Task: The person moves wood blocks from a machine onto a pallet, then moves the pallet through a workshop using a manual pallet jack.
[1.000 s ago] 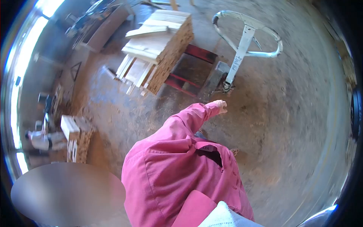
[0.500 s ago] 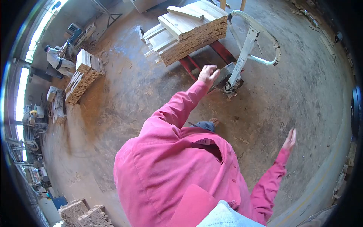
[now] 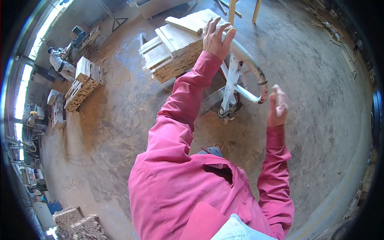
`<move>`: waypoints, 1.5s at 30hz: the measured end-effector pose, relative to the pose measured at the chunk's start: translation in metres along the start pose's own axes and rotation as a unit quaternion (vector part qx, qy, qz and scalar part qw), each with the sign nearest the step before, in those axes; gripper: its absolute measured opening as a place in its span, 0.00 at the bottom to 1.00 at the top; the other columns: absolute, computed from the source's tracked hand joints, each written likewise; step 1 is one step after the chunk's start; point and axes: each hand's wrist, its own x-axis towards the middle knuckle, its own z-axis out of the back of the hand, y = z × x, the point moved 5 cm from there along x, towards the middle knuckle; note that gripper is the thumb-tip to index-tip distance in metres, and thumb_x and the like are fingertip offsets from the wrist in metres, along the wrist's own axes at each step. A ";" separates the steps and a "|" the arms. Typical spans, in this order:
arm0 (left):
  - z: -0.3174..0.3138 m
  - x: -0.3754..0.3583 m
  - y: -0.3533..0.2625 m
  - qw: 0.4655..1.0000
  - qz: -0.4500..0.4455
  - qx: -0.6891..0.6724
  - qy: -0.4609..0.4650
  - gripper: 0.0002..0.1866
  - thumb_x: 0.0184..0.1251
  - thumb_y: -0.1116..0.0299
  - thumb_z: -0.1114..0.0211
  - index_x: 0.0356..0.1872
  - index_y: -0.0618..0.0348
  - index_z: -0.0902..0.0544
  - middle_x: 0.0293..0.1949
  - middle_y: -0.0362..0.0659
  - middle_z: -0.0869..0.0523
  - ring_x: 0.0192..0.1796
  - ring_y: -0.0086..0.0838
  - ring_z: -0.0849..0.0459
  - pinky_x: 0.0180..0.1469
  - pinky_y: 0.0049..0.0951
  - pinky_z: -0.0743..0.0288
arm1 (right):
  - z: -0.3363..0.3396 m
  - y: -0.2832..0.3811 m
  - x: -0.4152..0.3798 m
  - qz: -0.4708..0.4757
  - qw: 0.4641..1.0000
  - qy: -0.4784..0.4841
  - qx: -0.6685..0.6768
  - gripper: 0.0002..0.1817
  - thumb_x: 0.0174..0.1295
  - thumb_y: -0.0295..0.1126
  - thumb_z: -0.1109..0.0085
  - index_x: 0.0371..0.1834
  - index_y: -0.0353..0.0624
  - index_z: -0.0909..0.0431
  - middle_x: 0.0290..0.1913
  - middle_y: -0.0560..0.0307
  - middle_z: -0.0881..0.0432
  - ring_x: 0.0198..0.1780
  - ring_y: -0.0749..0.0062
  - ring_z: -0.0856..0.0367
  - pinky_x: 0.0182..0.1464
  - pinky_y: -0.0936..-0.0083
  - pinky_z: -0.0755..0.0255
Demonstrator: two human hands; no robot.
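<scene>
A pallet jack's white loop handle (image 3: 231, 82) rises in front of me, its base low on the floor. My left hand (image 3: 216, 39) is at the loop's upper left end, fingers spread and thumb apart, overlapping the handle in this view. Just right of the loop's lower right side, my right hand (image 3: 279, 105) is raised with its fingers stretched up, apart from the handle and holding nothing. Behind the handle, a stack of wooden boards (image 3: 176, 64) rests on the jack, with a few loose boards lying across its top.
On the left, another person (image 3: 57, 60) stands by a machine near more stacked wood (image 3: 85, 86). A further wood pile (image 3: 76, 224) is at the lower left. Boards (image 3: 348, 62) lie along the right side. Wooden posts (image 3: 256, 11) stand beyond the stack. My bare foot (image 3: 218, 146) is below the jack.
Both hands have moved up toward the handle, the left to its upper end and the right from low at the side. The jack and stack now appear lower and further left.
</scene>
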 end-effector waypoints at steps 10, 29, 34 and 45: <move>-0.050 0.007 0.003 0.974 -0.044 0.067 0.210 0.19 0.74 0.60 0.51 0.37 0.64 0.17 0.45 0.53 0.14 0.54 0.48 0.19 0.59 0.40 0.28 | -0.060 -0.034 0.021 -0.027 0.943 0.164 0.288 0.20 0.60 0.41 0.26 0.49 0.40 0.19 0.34 0.51 0.15 0.32 0.62 0.16 0.40 0.69 0.22; -0.066 -0.068 -0.132 0.947 0.074 0.293 0.107 0.21 0.67 0.50 0.34 0.41 0.61 0.19 0.37 0.52 0.17 0.39 0.47 0.17 0.45 0.42 0.22 | -0.005 -0.190 0.219 0.040 0.917 0.125 0.376 0.30 0.43 0.56 0.17 0.30 0.44 0.23 0.21 0.59 0.20 0.21 0.74 0.22 0.24 0.76 0.30; -0.079 -0.087 -0.145 0.935 0.027 0.333 0.121 0.23 0.56 0.61 0.22 0.50 0.59 0.19 0.37 0.50 0.15 0.35 0.44 0.16 0.41 0.38 0.21 | -0.052 -0.217 0.269 0.012 0.880 0.152 0.450 0.25 0.54 0.51 0.25 0.30 0.41 0.24 0.19 0.62 0.25 0.23 0.84 0.29 0.25 0.78 0.33; -0.092 -0.101 -0.164 0.905 0.039 0.410 0.105 0.25 0.50 0.67 0.20 0.51 0.57 0.18 0.39 0.45 0.12 0.39 0.41 0.14 0.50 0.39 0.21 | -0.110 -0.233 0.279 0.003 0.867 0.174 0.467 0.32 0.67 0.64 0.46 0.29 0.42 0.21 0.17 0.66 0.29 0.17 0.82 0.29 0.19 0.78 0.37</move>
